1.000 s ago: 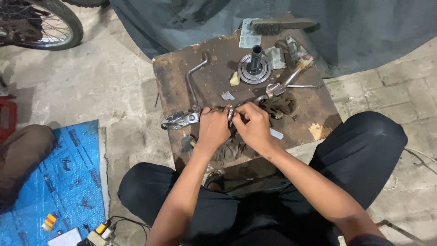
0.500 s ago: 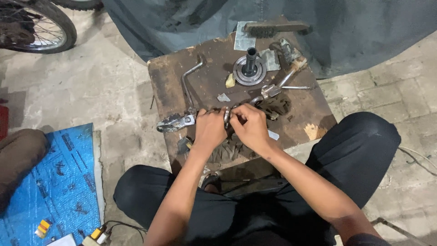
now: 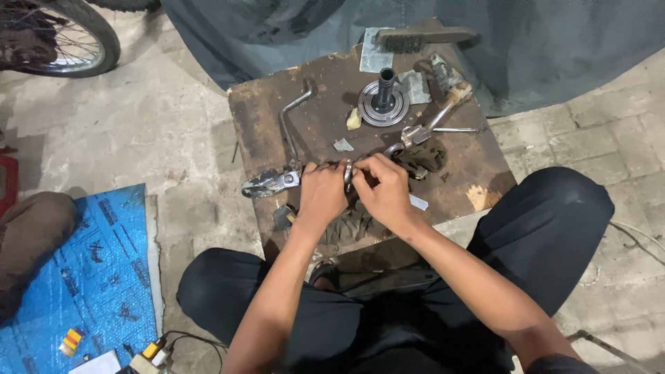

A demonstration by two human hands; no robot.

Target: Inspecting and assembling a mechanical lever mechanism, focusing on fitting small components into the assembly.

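Both hands have barely shifted since half a second ago; only the head camera has drifted, so the wooden board [image 3: 263, 118] sits slightly differently in view. Left hand [image 3: 322, 194] and right hand [image 3: 384, 190] meet at the board's near edge, fingers pressed together, pinching a small metal ring [image 3: 348, 174] between them. Just left of the ring lies the foot end of a bent kick lever [image 3: 271, 183]; beyond it stands a round hub with a shaft [image 3: 383, 100]. Greasy fingers could let the ring slip and drop off the near edge into the person's lap.
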